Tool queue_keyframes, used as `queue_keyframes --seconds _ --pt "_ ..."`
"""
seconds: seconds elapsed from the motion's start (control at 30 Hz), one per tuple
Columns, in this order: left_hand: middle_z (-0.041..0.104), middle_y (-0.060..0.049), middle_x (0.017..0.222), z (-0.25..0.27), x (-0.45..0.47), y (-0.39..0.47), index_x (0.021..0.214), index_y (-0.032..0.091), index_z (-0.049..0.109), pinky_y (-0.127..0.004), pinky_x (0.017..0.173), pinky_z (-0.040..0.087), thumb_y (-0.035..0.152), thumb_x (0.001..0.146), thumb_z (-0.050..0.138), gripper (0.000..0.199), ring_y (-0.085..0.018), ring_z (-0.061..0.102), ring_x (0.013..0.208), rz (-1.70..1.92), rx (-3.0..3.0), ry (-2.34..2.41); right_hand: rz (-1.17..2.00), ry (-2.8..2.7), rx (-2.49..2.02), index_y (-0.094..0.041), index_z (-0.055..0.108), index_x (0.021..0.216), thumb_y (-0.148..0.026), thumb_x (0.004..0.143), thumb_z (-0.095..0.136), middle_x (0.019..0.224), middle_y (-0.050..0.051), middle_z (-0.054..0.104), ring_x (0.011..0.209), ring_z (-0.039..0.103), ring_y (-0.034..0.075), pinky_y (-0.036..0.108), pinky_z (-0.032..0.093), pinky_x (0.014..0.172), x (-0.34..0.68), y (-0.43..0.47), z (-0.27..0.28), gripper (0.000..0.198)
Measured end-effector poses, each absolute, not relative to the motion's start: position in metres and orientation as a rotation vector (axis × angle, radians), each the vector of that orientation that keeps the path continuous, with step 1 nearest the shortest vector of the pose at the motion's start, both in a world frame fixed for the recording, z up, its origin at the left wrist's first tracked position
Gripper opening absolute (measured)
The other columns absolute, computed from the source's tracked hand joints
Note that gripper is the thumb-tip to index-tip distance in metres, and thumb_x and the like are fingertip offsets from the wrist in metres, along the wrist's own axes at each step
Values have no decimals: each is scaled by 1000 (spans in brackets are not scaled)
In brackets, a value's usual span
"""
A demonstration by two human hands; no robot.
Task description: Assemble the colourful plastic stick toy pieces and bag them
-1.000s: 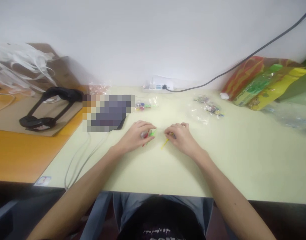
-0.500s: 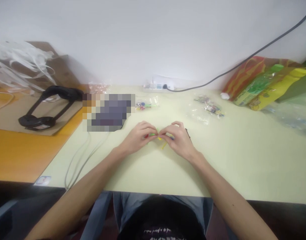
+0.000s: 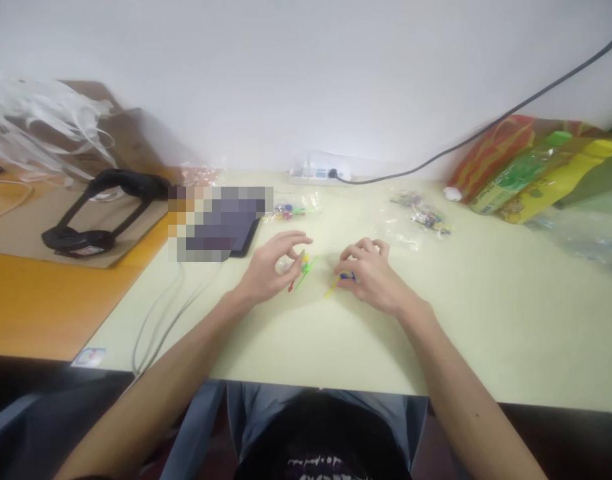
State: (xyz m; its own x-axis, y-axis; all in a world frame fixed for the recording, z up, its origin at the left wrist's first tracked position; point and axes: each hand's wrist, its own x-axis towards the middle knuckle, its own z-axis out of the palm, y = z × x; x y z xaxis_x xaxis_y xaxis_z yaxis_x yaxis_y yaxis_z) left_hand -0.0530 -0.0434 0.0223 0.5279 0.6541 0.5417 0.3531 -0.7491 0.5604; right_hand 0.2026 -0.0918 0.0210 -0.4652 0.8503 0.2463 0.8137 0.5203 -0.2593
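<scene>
Facing each other: the left hand (image 3: 273, 270) and the right hand (image 3: 369, 277) are apart near the desk's (image 3: 486, 320) middle, forearms (image 3: 183, 357) across its front edge.
Left fingers: thumb and forefinger spread, the thumb close by a yellow piece (image 3: 307, 258); a green strip (image 3: 306, 273) and a red strip (image 3: 291, 286) slant toward the front edge.
Right fingers: bent around a blue piece (image 3: 347, 275), a yellow strip (image 3: 330, 291) showing beside the thumb; whether they grip either, I cannot tell.
Placing: the small parts probably sit there because both hands meet comfortably; the bent fingers suit such thin pieces.
Packets: toward the far edge, beyond the left hand, a clear packet (image 3: 313, 200) holds coloured parts (image 3: 292, 212); farther right, clear wrapping (image 3: 403, 235) lies with mixed parts (image 3: 429, 219). Being set back likely leaves elbow room.
Bottle: a green bottle (image 3: 523, 170) leans by a red-and-yellow bag (image 3: 503, 143) at the far edge's right stretch; the bag's contents are hidden.
Cardboard: beyond the desk's left edge, white strips (image 3: 61, 117) drape over a cardboard box (image 3: 131, 143), its inside unseen.
</scene>
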Motion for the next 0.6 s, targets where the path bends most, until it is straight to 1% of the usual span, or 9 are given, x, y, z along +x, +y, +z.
queue_keyframes --seconds 0.07,0.13,0.23,0.4,0.6 --pt "73 -9 118 20 -53 -44 94 20 65 -44 105 52 17 93 59 7 -25 64 122 1054 2372 846 157 -2451 -1381 -28 77 91 -24 92 70 107 7 68 110 49 28 49 24 96 201 -91 17 7" --pt "73 -8 116 17 -54 -43 97 21 65 -40 98 54 17 93 58 9 -22 67 112 1028 2375 851 143 -2461 -1384 -27 76 87 -20 92 68 106 7 68 110 49 28 49 23 96 199 -90 13 11" --pt "73 -8 109 15 -54 -43 94 20 64 -37 91 54 17 92 59 6 -21 68 103 1009 2389 849 107 -2459 -1389 -25 75 83 -19 93 64 104 8 68 110 48 28 50 24 95 197 -88 7 16" --pt "73 -8 110 17 -54 -43 84 20 60 -38 90 53 18 92 59 9 -22 68 101 1026 2402 824 103 -2445 -1398 -25 76 83 -22 94 65 103 8 68 108 48 28 50 24 95 197 -87 4 16" --pt "73 -8 109 19 -53 -43 86 20 60 -38 91 52 18 94 59 8 -21 67 102 1026 2407 818 114 -2446 -1386 -25 74 85 -20 96 60 104 8 69 107 48 28 50 25 95 195 -87 3 18"
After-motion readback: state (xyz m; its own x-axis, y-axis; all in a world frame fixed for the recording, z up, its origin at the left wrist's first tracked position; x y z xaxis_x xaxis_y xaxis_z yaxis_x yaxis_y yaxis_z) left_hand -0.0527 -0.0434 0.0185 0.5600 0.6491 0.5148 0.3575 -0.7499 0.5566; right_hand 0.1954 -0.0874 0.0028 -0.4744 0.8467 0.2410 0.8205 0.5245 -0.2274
